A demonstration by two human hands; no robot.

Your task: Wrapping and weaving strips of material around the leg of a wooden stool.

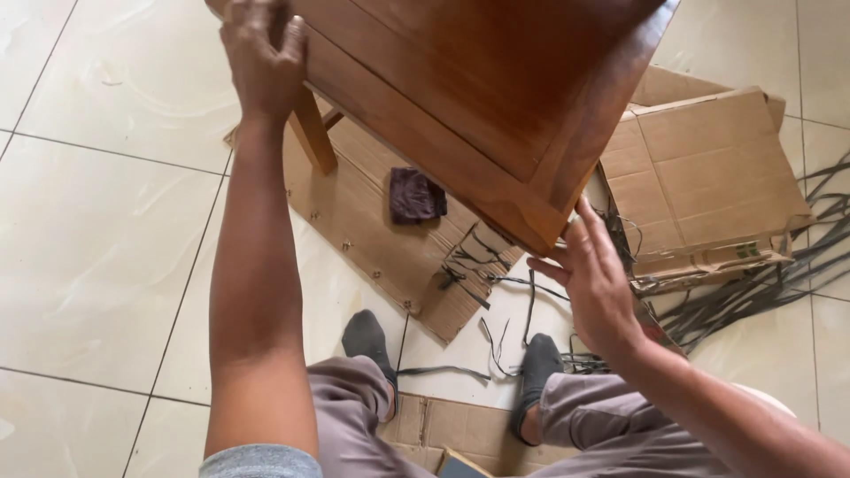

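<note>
Flattened cardboard lay on the pale tiled floor beneath the work, with a small dark cloth resting on it near the picture's centre and a few screws scattered along its lower edge. At three o'clock from the cloth sat a folded cardboard box, and loose dark strapping bands trailed across the tiles from about four o'clock, some running under the person's grey-socked feet. Another piece of cardboard lay at six o'clock between the knees. The wooden table, glossy and reddish-brown, was held up off the floor at twelve o'clock, tipped so that its flat top faced the camera; its long edge ran from about ten o'clock down to four o'clock, with one corner pointing down toward five o'clock. One leg showed behind it, slanting down to the cardboard. The left hand was closed over the table's upper left edge, fingers curled on it. The right hand was open, fingers spread, touching the lower corner from below.
</note>
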